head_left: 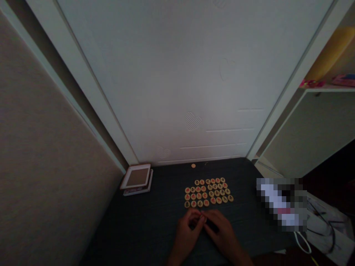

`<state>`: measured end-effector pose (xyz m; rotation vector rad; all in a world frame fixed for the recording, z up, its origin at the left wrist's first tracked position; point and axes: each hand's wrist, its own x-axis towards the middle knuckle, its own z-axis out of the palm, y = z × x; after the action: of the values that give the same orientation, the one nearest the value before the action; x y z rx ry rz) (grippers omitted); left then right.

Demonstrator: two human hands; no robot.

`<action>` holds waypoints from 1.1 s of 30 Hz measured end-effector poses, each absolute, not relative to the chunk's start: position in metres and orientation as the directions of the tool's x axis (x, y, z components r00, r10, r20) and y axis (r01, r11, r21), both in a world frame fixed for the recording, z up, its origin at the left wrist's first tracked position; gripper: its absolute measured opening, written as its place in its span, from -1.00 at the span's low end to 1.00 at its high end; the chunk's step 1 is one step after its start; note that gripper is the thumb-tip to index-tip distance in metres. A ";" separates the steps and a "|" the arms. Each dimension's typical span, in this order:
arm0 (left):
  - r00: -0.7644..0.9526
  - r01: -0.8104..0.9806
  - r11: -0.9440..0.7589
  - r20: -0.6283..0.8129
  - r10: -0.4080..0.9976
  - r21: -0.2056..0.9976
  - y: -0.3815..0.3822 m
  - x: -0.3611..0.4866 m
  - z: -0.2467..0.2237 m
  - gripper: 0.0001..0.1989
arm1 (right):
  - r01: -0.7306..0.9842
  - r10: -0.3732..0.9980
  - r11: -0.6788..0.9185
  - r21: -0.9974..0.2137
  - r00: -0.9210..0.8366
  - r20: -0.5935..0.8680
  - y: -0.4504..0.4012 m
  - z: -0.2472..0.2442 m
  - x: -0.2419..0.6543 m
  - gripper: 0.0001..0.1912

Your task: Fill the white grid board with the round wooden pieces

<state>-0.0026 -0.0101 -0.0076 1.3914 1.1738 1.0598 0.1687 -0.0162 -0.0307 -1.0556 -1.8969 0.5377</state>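
Just in front of rows of round Chinese chess pieces (206, 203), my left hand (188, 227) and my right hand (220, 227) meet at the fingertips. Both are closed in a pinch, thumbs and index fingers together. Whatever lies between the fingertips is small and mostly covered, so I cannot make it out. The pieces are pale wooden discs with red or black characters, laid in several rows in two blocks. The far row on the left is shorter than the others. A single plain-looking disc (193, 166) lies apart at the table's back edge.
The dark table (163, 184) stands against a white panel (166, 92) with heart patterns. At its back left, a shallow frame-like box (137, 177) rests on another flat item. A blurred-out object (280, 203) sits at the right edge, near cables and papers (337, 229).
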 end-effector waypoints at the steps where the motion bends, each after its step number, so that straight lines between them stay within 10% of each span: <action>1: 0.149 0.119 -0.040 0.022 0.989 0.992 -0.010 -0.002 -0.008 -0.75 | 0.449 0.837 0.546 -0.707 -0.256 0.484 -0.016 -0.030 0.169 -0.68; 33: 0.202 0.305 -0.136 0.076 0.976 0.943 -0.013 -0.001 -0.013 -0.80 | 0.293 0.985 0.170 -0.941 -0.068 0.157 -0.010 -0.024 0.173 -0.69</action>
<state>-0.0009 -0.0127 -0.0130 1.6087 1.2390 0.9731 0.1733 -0.0102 -0.0238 -1.2755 -1.5356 0.9569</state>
